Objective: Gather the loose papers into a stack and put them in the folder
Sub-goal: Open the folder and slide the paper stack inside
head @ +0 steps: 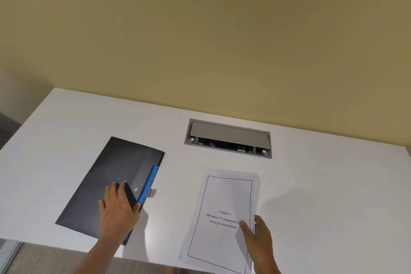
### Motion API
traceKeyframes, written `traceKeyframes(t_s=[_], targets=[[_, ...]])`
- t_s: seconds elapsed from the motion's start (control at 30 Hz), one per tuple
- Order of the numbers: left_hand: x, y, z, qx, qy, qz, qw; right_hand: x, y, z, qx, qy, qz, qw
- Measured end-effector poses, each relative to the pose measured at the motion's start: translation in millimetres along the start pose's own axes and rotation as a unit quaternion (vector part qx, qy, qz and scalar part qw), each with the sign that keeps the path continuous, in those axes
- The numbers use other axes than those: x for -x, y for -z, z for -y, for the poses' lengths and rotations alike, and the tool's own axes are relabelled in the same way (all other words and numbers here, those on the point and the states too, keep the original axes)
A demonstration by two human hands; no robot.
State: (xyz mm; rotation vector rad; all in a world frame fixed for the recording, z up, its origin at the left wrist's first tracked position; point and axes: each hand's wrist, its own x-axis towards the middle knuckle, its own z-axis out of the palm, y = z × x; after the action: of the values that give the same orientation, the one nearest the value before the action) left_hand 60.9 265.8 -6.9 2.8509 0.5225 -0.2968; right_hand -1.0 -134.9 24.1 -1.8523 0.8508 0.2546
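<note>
A dark folder (115, 176) with a blue inner edge and a snap button lies closed on the left of the white table (322, 184). My left hand (117, 209) rests flat on its flap near the button, fingers spread. To the right lies a stack of white papers (224, 196), the top sheet a framed title page reading "Chapter 3". My right hand (258, 236) grips the stack's right edge, thumb on top. The stack's near end hangs past the table's front edge.
A grey cable box (229, 135) with its lid half open is set into the table behind the papers. A yellow wall stands behind the table. The table's front edge runs just below both hands.
</note>
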Motion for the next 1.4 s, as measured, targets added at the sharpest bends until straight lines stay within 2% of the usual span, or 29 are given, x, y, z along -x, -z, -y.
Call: traceKeyframes(t_s=[0.53,0.8,0.9,1.03,1.13,1.23,1.4], targets=[[-1.9,0.5,-2.5,0.0,-0.003,0.085,0.996,4.2,10.0,9.2,-0.045,-0.011,0.01,0.999],[1.9,9.3,-7.1,-0.054,-0.034,0.037,0.997,1.7,21.0,19.4,-0.066,-0.005,0.017,0.998],[5.8,21.8,-15.6,-0.078,-0.046,0.066,0.994,2.3,26.5,24.9,-0.081,0.001,0.024,0.996],[18.8,39.9,-40.4,-0.021,-0.033,0.068,0.997,6.0,39.5,40.1,-0.113,0.018,0.032,0.993],[31.4,47.5,-61.9,-0.004,-0.062,0.041,0.997,9.0,49.3,58.3,-0.124,0.041,0.052,0.99],[47.0,54.0,-87.8,-0.012,-0.089,0.048,0.995,12.3,60.5,79.7,-0.124,0.065,0.077,0.987],[69.3,67.3,-133.7,0.105,-0.095,0.059,0.988,15.3,86.7,114.6,-0.095,0.103,0.072,0.987]])
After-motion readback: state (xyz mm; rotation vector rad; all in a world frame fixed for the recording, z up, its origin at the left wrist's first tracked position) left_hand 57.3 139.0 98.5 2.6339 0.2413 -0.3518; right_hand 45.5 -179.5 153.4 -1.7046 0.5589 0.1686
